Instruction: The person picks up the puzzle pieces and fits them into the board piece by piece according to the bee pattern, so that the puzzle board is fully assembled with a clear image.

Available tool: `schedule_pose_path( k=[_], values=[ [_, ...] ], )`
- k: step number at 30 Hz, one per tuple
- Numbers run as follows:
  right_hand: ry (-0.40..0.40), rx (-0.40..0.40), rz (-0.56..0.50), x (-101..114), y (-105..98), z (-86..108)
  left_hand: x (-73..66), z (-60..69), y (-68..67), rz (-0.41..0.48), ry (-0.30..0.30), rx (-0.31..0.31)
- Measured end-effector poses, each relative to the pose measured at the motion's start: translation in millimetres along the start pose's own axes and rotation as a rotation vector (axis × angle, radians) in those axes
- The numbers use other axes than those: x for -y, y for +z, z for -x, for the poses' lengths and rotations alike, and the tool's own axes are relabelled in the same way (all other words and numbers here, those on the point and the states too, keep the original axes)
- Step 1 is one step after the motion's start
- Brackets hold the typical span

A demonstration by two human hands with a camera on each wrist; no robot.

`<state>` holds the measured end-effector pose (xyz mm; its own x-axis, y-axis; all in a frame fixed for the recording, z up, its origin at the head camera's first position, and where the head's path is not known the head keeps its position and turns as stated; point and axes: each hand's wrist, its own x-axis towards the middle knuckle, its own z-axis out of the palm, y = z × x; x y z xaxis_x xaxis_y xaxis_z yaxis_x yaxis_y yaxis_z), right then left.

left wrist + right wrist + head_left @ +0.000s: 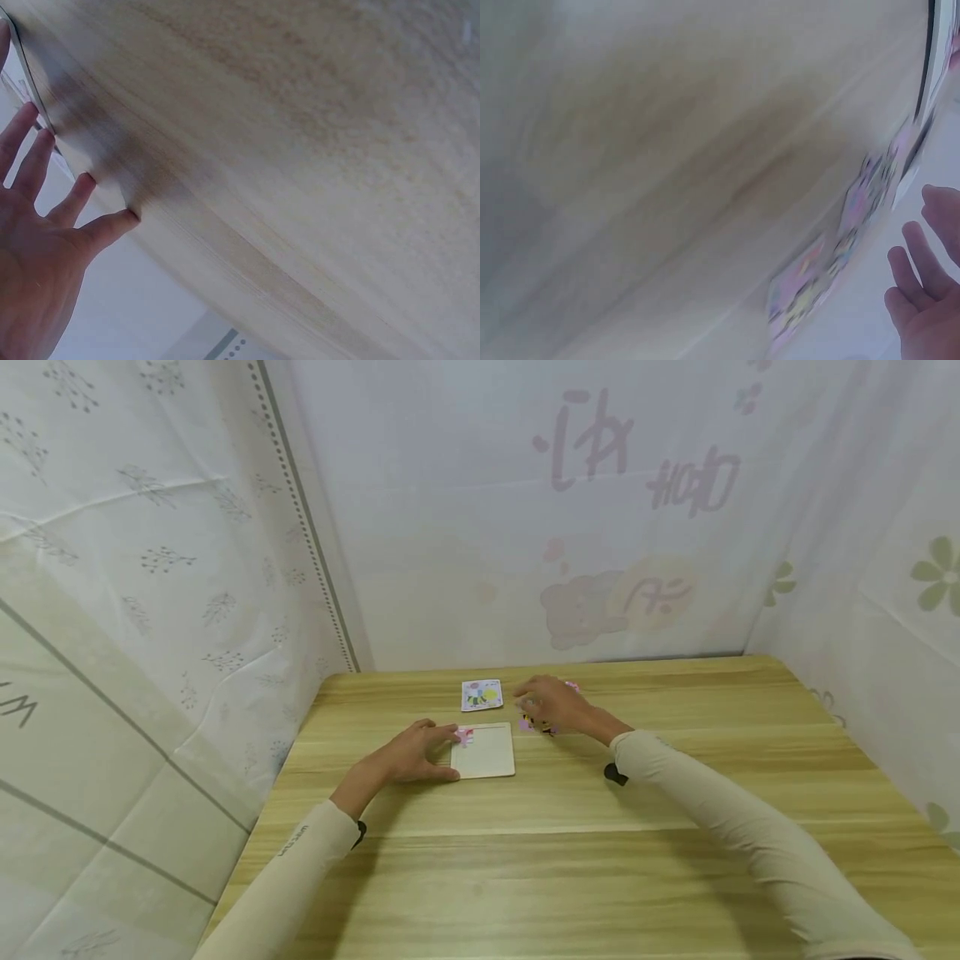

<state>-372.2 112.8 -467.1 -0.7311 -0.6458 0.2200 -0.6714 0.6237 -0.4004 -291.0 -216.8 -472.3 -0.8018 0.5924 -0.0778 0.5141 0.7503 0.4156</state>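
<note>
Left hand (411,755), fingers spread, touches the pale board (489,758). Right hand (557,703) curves over patterned pieces (798,291); whether it pinches any cannot be told. Sleeve lettering (293,841) is illegible.

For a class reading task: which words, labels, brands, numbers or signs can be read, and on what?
"W"-like mark, tilted, cut off: white patterned fabric curtain, left.
Large faded lettering: white fabric backdrop; too unclear to read.
Small dark print: cream fabric left sleeve; too small.
Square bee-picture card: nothing readable.
</note>
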Motion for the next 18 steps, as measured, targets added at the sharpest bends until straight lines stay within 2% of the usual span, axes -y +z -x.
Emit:
schedule_pose_path(
  k=[3,6,11,18],
  values=[
    [-0.001,-0.015,-0.026,-9,-6,1.2,0.8,-0.6,0.6,-0.004,0.009,-0.002],
    [0.038,-0.012,-0.026,-20,-13,1.1,0.7,-1.1,1.2,-0.004,0.011,-0.003],
    [0.076,-0.01,0.017,-42,-18,-0.4,0.2,-1.0,0.1,-0.005,-0.001,0.002],
    [0.172,0.032,0.032,-50,-26,3.7,0.4,-0.9,0.7,-0.002,-0.008,0.007]
  ],
)
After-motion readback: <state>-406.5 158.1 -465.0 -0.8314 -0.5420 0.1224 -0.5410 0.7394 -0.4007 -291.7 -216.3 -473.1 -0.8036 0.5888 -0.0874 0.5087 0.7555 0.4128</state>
